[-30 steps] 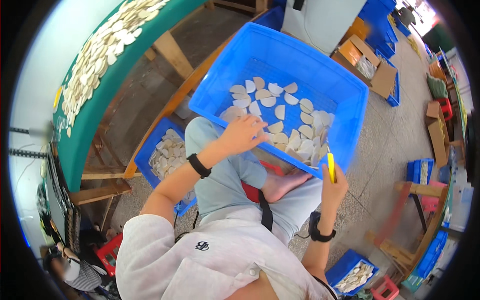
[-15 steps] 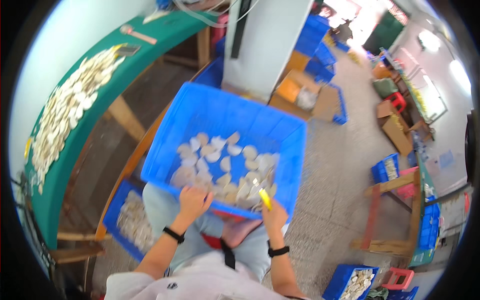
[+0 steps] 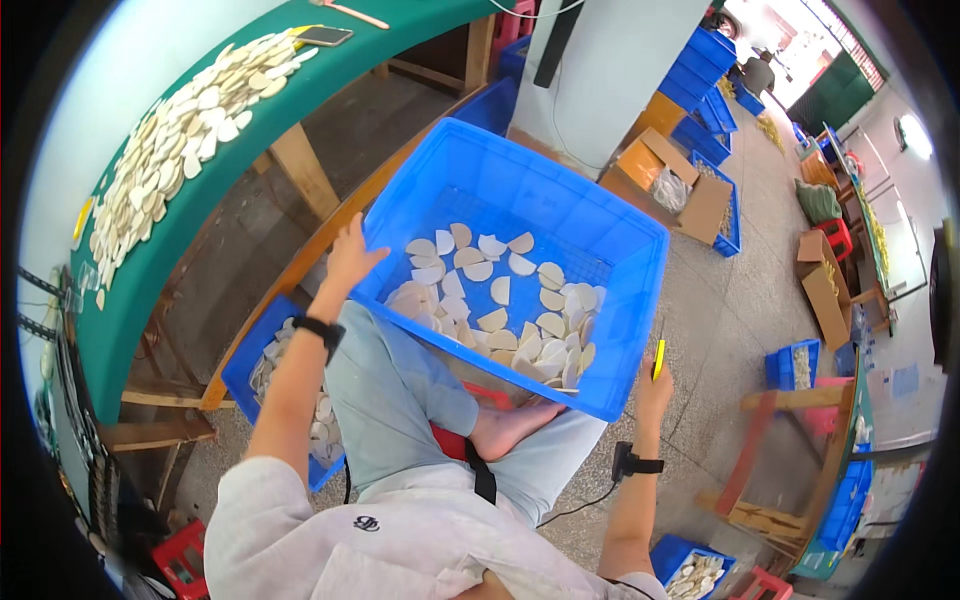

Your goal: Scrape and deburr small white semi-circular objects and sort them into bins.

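Note:
On my lap rests a large blue plastic crate (image 3: pixel 520 165), tilted in the view, with many flat, cream half-round pieces (image 3: pixel 500 290) scattered over its bottom and heaped towards its near side. My left hand (image 3: pixel 352 258) is at the crate's left rim, fingers spread and holding nothing; whether the thumb touches the rim I cannot tell. Outside the crate's right side is my right hand (image 3: pixel 655 392), closed around a yellow-handled knife (image 3: pixel 659 360) whose thin blade points up and away from me.
A green-topped table (image 3: pixel 190 215) on the left bears a heap of similar pieces (image 3: pixel 190 130) and a phone (image 3: pixel 325 36). Another blue crate (image 3: pixel 240 375) with pieces stands beside my left leg. A white pillar (image 3: pixel 590 80), an open cardboard box (image 3: pixel 650 185) and stacked blue crates (image 3: pixel 690 75) stand ahead.
My left hand has gone from the crate's near rim to its left side and opened. My right hand, still with the knife, has moved from the near right rim to outside the right side.

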A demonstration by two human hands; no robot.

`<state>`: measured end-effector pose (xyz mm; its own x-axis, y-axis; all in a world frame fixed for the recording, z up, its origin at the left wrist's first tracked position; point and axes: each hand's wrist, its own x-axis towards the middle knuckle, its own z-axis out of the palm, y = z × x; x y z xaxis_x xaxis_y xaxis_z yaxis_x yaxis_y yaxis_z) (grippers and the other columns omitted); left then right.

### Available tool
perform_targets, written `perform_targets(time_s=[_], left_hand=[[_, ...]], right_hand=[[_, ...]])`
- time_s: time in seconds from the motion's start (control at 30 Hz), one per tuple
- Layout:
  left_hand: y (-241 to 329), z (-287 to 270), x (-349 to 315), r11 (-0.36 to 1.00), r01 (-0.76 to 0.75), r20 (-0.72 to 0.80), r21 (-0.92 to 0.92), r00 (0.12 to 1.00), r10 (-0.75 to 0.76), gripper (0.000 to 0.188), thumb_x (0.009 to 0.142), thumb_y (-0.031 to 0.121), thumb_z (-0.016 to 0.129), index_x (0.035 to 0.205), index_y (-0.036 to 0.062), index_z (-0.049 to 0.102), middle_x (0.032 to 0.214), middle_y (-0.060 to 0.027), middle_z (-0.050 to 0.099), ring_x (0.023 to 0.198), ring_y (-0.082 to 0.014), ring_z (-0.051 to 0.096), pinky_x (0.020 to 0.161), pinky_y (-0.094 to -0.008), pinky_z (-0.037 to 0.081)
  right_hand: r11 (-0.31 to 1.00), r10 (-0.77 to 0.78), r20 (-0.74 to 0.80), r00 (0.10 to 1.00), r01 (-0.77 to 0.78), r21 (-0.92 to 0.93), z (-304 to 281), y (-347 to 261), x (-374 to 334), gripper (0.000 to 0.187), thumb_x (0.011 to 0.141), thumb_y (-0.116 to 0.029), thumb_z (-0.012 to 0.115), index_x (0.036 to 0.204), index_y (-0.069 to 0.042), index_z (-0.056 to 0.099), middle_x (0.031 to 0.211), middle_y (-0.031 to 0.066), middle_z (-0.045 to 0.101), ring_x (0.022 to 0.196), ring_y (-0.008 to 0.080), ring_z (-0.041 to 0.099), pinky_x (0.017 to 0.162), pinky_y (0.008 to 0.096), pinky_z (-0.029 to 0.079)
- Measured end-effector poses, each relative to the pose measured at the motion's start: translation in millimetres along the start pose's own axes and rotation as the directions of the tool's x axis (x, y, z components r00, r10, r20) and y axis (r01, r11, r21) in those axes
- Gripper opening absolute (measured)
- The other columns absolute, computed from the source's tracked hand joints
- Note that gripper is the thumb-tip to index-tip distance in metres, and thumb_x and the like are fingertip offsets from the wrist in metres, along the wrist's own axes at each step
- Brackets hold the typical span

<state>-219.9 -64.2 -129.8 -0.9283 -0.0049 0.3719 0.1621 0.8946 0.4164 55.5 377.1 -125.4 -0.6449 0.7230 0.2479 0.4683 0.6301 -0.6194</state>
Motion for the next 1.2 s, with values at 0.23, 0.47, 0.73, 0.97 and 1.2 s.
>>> perform_targets(time_s=[0.23, 0.47, 0.73, 0.97, 1.2], left_hand=[[3.0, -8.3, 27.8, 0.955, 0.293, 0.467, 0.051, 0.838, -0.282, 0.037, 0.071, 0.039, 0.067, 0.092, 0.0082, 0.065, 0.085, -0.013, 0.066, 0.084, -0.03, 0.063, 0.074, -0.0407, 0.047], [42.2, -55.9, 32.0, 0.977, 0.211, 0.304, 0.027, 0.929, -0.209, 0.034, 0.072, 0.04, 0.066, 0.087, 0.0089, 0.066, 0.078, -0.0127, 0.065, 0.078, -0.0309, 0.063, 0.07, -0.0405, 0.048], [73.4, -110.7, 71.0, 0.986, 0.116, 0.032, -0.124, 0.993, -0.113, 0.031, 0.075, 0.039, 0.065, 0.089, 0.0107, 0.067, 0.07, -0.0085, 0.063, 0.068, -0.0264, 0.062, 0.063, -0.0356, 0.046], [74.6, -93.3, 55.6, 0.989, 0.08, 0.012, -0.127, 0.997, -0.079, 0.03, 0.078, 0.036, 0.063, 0.088, 0.008, 0.065, 0.074, -0.0086, 0.063, 0.071, -0.0255, 0.061, 0.064, -0.034, 0.045], [89.5, -126.4, 71.5, 0.991, 0.026, 0.085, -0.131, 0.996, -0.015, 0.031, 0.077, 0.033, 0.065, 0.092, 0.0065, 0.066, 0.075, -0.0085, 0.063, 0.068, -0.0195, 0.061, 0.063, -0.0314, 0.045]], right_hand=[[0.953, 0.156, 0.187, 0.97, -0.197, 0.231, 37.0, 8.4, 14.8, 0.031, 0.076, -0.023, 0.069, 0.068, 0.004, 0.056, 0.056, 0.0026, 0.049, 0.052, 0.0096, 0.043, 0.048, 0.03, 0.036], [0.886, 0.196, 0.059, 0.979, -0.203, 0.417, 34.8, 19.2, -1.3, 0.021, 0.077, -0.014, 0.066, 0.071, 0.005, 0.058, 0.06, 0.0016, 0.052, 0.054, 0.0095, 0.044, 0.049, 0.0282, 0.037], [0.877, 0.117, -0.116, 0.986, -0.048, 0.478, 84.8, -24.7, 37.0, 0.023, 0.082, -0.017, 0.062, 0.085, 0.005, 0.057, 0.072, 0.0065, 0.057, 0.062, 0.0133, 0.05, 0.057, 0.0292, 0.041], [0.901, 0.106, -0.116, 0.988, -0.047, 0.43, 90.0, -19.2, 51.8, 0.027, 0.086, -0.02, 0.058, 0.094, 0.006, 0.057, 0.078, 0.0106, 0.059, 0.067, 0.0171, 0.052, 0.063, 0.0312, 0.043], [0.878, 0.206, 0.012, 0.978, -0.19, 0.438, 85.3, -13.3, 24.4, 0.024, 0.087, -0.019, 0.058, 0.089, 0.005, 0.057, 0.075, 0.0089, 0.057, 0.067, 0.015, 0.05, 0.062, 0.0311, 0.042]])
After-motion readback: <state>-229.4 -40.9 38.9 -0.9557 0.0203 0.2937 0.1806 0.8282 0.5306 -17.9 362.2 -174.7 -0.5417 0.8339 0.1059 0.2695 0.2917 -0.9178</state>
